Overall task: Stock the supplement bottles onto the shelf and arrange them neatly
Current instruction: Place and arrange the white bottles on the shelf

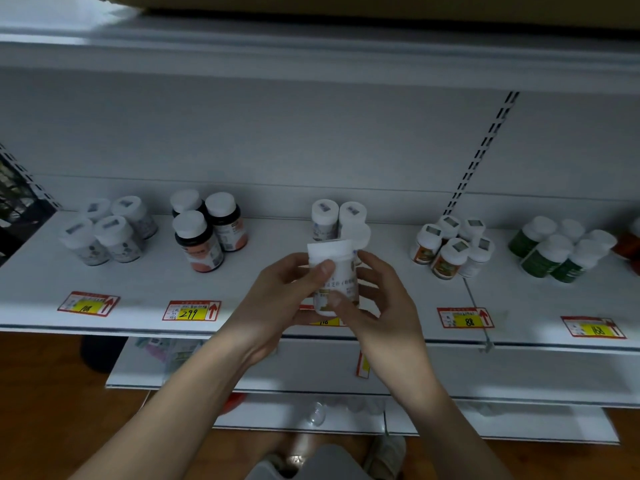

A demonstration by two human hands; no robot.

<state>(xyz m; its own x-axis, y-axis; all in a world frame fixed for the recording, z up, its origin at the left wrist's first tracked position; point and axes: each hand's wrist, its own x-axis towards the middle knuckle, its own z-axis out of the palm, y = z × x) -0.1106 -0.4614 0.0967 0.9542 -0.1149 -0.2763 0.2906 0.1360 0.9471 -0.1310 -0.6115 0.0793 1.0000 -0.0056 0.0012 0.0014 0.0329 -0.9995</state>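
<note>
A white supplement bottle [341, 271] with a white cap is held upright in front of the shelf [277, 233], above its front edge. My left hand [277, 292] grips it from the left, thumb across the label. My right hand [377, 292] holds it from the right, fingers curled round its side and base. Right behind it stand three matching white bottles [325, 220] on the shelf. A yellow price tag is mostly hidden under my hands.
Along the shelf stand grey-labelled bottles [107, 233], dark bottles with orange labels [207, 230], small orange-labelled bottles [450, 247] and green bottles [554, 251]. Price tags [191, 310] line the front edge. Lower shelves [242, 372] jut out below; a slotted upright [481, 150] rises at the right.
</note>
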